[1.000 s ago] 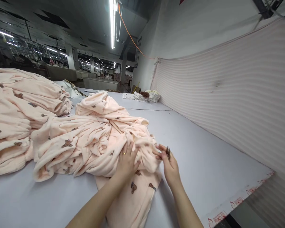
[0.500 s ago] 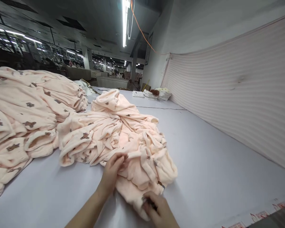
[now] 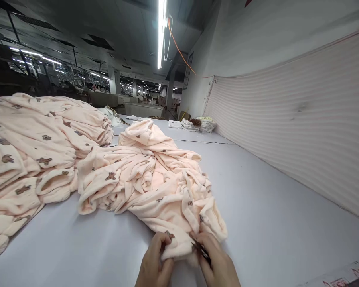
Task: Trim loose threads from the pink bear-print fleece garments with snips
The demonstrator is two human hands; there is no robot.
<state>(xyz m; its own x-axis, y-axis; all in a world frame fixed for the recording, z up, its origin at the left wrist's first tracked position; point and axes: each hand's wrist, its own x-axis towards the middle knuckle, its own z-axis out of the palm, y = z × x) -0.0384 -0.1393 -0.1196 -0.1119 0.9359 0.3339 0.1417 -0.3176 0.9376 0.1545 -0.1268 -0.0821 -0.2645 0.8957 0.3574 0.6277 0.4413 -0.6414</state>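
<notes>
Left hand (image 3: 158, 257) pinches the near edge of the peach plush garment (image 3: 167, 203) between thumb and fingers. Right hand (image 3: 217, 259) is closed round a small dark hand tool (image 3: 202, 252), tip at that same edge; can't tell if those fingers grip cloth too. Tool type unclear, looks like snips.

Pinch probably holds the limp edge steady for the tool; grips sit close together, likely so the short stretch between them doesn't sag. Bulk rests bunched on the worktop (image 3: 266, 207), which presumably takes the weight off the hands.

Garment lies ahead of both hands, mostly forward and to the left, only its near edge between them. Matching pile (image 3: 48, 143) sits farther left, beyond reach of the current grip.
</notes>
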